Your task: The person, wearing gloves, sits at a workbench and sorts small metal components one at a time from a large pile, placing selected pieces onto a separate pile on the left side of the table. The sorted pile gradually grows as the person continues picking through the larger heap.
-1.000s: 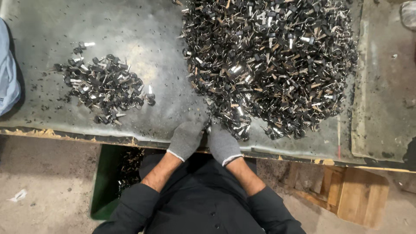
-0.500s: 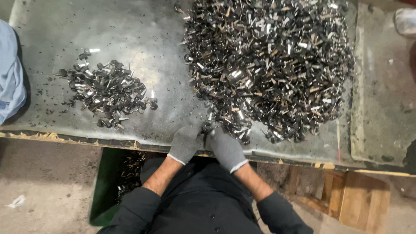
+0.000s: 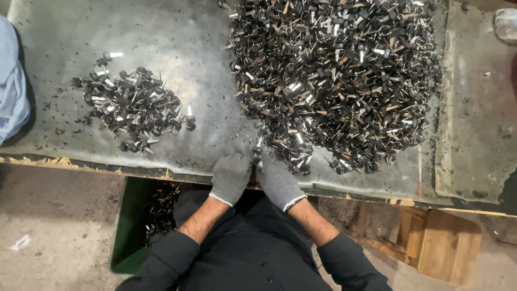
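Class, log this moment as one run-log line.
left hand: gloved, on small metal part | right hand: same | big pile ahead | small pile left

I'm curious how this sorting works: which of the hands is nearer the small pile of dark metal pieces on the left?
Left. The left hand sits right of and below the small pile of dark metal pieces; the right hand lies farther right, by the big heap.
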